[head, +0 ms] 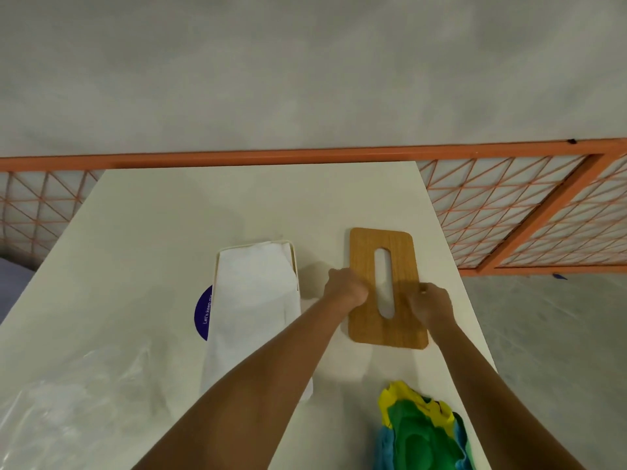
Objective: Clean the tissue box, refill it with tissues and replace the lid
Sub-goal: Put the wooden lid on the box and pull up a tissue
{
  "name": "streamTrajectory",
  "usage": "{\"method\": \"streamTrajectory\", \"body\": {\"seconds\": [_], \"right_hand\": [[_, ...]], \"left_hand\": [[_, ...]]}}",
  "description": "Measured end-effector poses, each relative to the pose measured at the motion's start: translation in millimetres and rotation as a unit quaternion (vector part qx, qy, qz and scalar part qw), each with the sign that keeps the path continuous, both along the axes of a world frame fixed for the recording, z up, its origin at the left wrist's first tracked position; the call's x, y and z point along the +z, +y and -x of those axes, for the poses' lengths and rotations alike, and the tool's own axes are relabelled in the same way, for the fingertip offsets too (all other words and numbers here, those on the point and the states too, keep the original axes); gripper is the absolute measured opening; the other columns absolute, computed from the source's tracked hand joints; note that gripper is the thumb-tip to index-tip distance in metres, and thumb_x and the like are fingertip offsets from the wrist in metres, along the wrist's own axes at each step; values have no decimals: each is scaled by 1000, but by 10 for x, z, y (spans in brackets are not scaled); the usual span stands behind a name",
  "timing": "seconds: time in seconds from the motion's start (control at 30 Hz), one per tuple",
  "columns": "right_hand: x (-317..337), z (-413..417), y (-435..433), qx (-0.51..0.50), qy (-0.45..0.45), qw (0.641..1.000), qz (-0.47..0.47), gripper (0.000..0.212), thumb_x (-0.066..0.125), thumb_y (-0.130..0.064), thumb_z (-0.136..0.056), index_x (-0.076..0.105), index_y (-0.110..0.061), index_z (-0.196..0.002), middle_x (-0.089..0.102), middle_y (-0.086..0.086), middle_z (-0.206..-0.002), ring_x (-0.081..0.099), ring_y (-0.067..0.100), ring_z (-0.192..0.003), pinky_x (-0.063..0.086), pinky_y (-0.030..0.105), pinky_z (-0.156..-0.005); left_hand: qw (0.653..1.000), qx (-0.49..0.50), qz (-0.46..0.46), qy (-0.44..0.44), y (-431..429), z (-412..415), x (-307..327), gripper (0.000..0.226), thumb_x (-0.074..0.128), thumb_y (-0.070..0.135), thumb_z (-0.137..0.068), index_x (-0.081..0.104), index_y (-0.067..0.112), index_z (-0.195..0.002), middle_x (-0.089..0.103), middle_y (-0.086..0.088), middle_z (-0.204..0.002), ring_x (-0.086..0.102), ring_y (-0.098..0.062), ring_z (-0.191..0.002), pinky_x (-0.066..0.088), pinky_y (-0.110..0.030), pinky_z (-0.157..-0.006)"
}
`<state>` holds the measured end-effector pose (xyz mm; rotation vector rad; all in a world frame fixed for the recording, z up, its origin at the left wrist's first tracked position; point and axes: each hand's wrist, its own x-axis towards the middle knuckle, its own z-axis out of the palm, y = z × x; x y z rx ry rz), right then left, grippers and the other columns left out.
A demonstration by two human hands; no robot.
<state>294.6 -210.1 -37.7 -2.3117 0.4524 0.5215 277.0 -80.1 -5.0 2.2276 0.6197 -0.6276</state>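
A wooden lid (390,330) with a long oval slot lies flat on the white table (169,212), right of centre. My left hand (344,287) grips its left long edge with curled fingers. My right hand (431,301) grips its right long edge the same way. To the left stands the white tissue box (294,262), open on top. A stack of white tissues (252,310) fills it and spills over its near end toward me.
A dark blue round label (202,313) shows beside the box's left wall. Clear crumpled plastic wrap (68,415) lies at the near left. A yellow, green and blue cloth (420,432) sits at the near right edge. An orange metal rack (509,212) stands behind the table.
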Motion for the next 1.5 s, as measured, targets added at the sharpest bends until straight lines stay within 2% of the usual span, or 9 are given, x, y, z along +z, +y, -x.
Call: {"method": "streamTrajectory", "body": {"seconds": [0.13,0.2,0.33,0.47,0.57,0.77,0.93,1.07,1.5], "right_hand": [[207,51,-97,-13,-27,999,-22,41,45,-18,-96,45,1,-133,52,18,-132,49,35,-120,39,38,-101],[372,123,-117,-16,-45,998,-45,44,47,-21,-96,43,-1,-135,50,16,-135,47,34,-123,37,41,-104],[690,377,-40,0,-54,996,-75,44,50,-23,-94,45,-4,-134,51,15,-133,48,33,-121,38,42,-103],[879,769,197,42,-50,993,-102,40,53,-20,-92,51,-4,-129,60,11,-107,55,24,-92,45,36,-87],[891,1062,412,82,-48,990,-108,39,54,-20,-92,52,-5,-127,55,-1,-88,51,12,-75,42,27,-75],[853,1317,857,146,-47,983,-98,42,52,-26,-93,47,-11,-132,50,9,-128,51,21,-106,36,23,-82],[822,1296,1115,166,-59,981,-84,43,51,-24,-93,47,-10,-133,51,11,-128,53,24,-112,38,23,-81],[799,1238,1228,166,-72,981,-75,41,52,-24,-93,49,-9,-132,53,12,-125,54,25,-110,40,25,-82],[696,1153,1217,145,-97,982,-73,38,56,-22,-91,53,-13,-127,58,11,-112,50,15,-90,41,25,-79]], "left_hand": [[998,-24,2,-50,60,17,193,21,44,7,-92,56,4,-74,57,-8,-82,59,-22,-76,41,-19,-58],[997,-29,7,-73,107,65,351,25,48,6,-90,49,11,-66,54,-4,-73,57,-19,-69,48,-25,-59],[992,-24,56,-114,277,410,766,9,55,6,-90,62,6,-96,63,-13,-97,65,-31,-95,54,-37,-87],[991,8,69,-115,582,934,1004,35,54,4,-91,54,3,-125,60,-14,-118,62,-31,-105,52,-40,-94],[989,57,97,-92,824,1337,1016,35,56,3,-91,53,5,-126,59,-10,-111,63,-27,-103,54,-34,-89],[980,139,95,-109,1217,1796,883,36,57,5,-91,51,9,-126,51,4,-94,56,-13,-85,51,-20,-70],[967,175,120,-137,1403,1885,826,26,56,4,-91,53,12,-115,50,0,-101,54,-21,-101,50,-35,-90],[955,200,159,-150,1488,1884,766,18,56,5,-91,51,21,-99,51,3,-103,53,-18,-98,49,-28,-81],[940,203,200,-186,1576,1835,549,22,58,7,-90,56,21,-106,56,1,-104,56,-18,-101,51,-30,-86]]}}
